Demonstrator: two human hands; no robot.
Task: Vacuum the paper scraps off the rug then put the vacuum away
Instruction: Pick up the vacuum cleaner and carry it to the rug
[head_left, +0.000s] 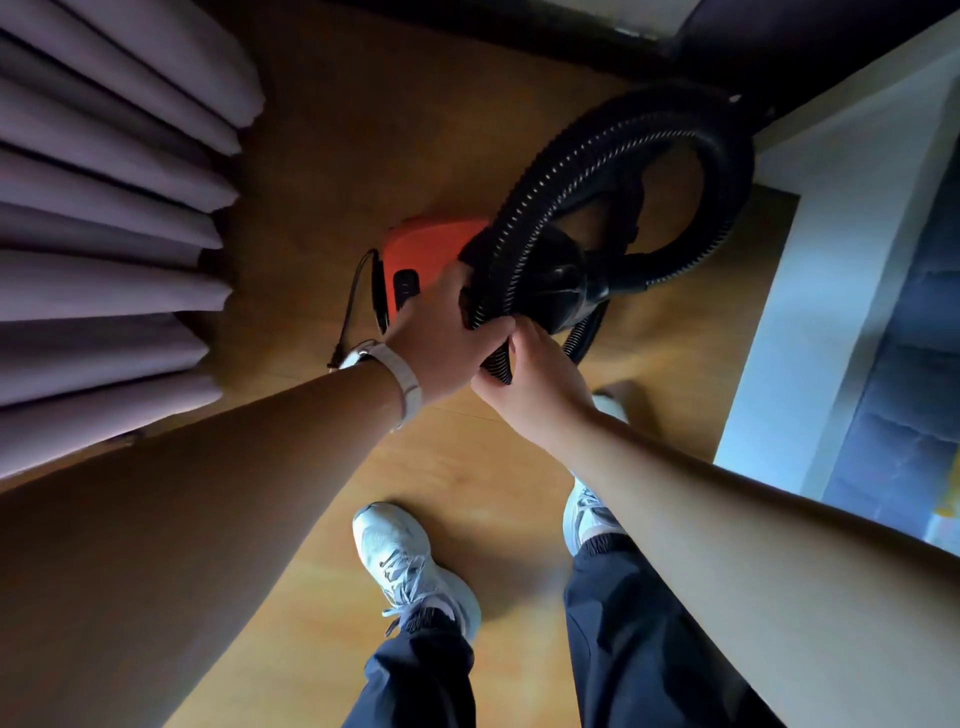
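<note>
Wooden floor (337, 130) beside the curtain (104, 234) is being occupied by the orange vacuum (426, 249); its black hose (517, 208) is being clasped by the left grip (441, 338) and, seemingly, pinched by the right grip (540, 384).

Vacuum (426, 247) lay on the wood floor (322, 156): orange body, black drum end. Black ribbed hose (545, 176) was coiled in a big loop over and around the drum. Left hand (441, 343) gripped the hose's near section and right hand (535, 384) pinched it just below. Thin black cord (356, 296) hung off the orange end.
</note>
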